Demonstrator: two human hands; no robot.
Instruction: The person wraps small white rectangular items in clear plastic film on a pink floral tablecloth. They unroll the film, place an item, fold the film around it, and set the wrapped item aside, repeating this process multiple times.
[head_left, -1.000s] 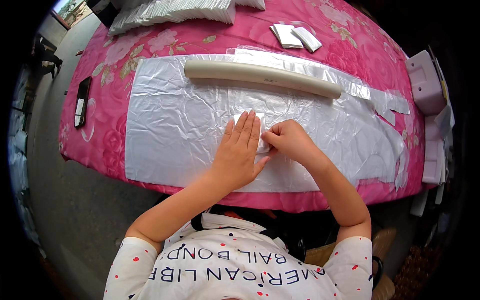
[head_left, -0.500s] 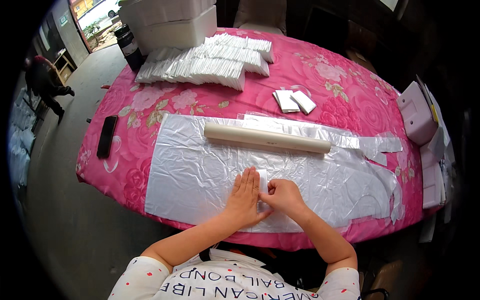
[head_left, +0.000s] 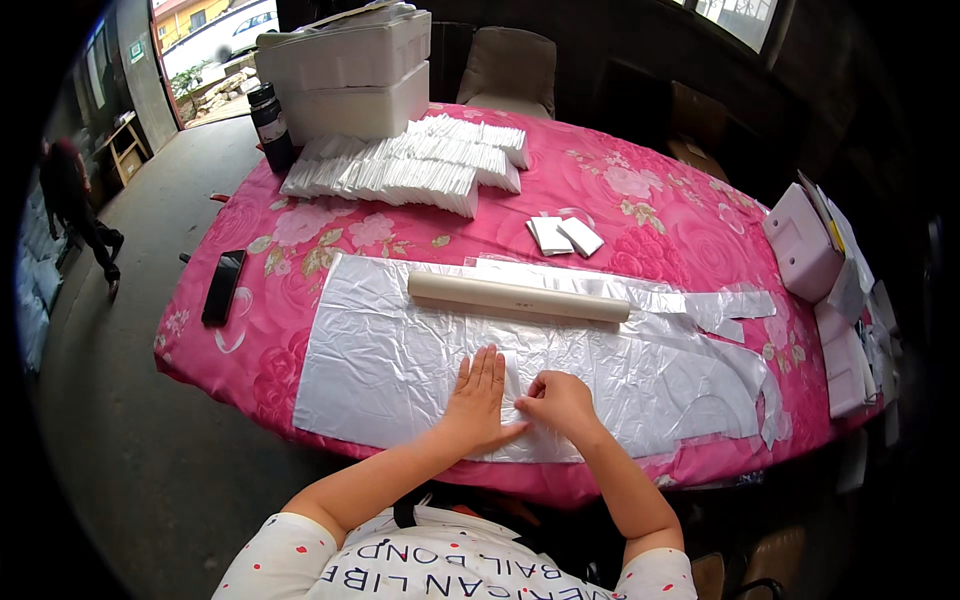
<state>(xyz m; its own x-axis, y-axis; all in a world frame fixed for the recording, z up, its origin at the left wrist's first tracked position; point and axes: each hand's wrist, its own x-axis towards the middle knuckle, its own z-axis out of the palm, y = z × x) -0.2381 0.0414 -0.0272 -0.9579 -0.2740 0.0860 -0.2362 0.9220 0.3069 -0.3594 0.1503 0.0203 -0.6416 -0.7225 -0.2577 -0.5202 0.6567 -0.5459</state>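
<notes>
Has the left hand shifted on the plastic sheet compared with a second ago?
Cannot tell. The left hand lies flat on the plastic sheet, just below the roll, as before; the camera tilted up, so any small slide is unclear.

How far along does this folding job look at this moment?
Done, apparently: rows of folded white packets are stacked at the table's far end, and two more lie apart. In hand: the left hand presses flat on the plastic sheet while the right hand pinches a small fold beside it. Left: most of the sheet is unfolded, and the roll looks full.
</notes>
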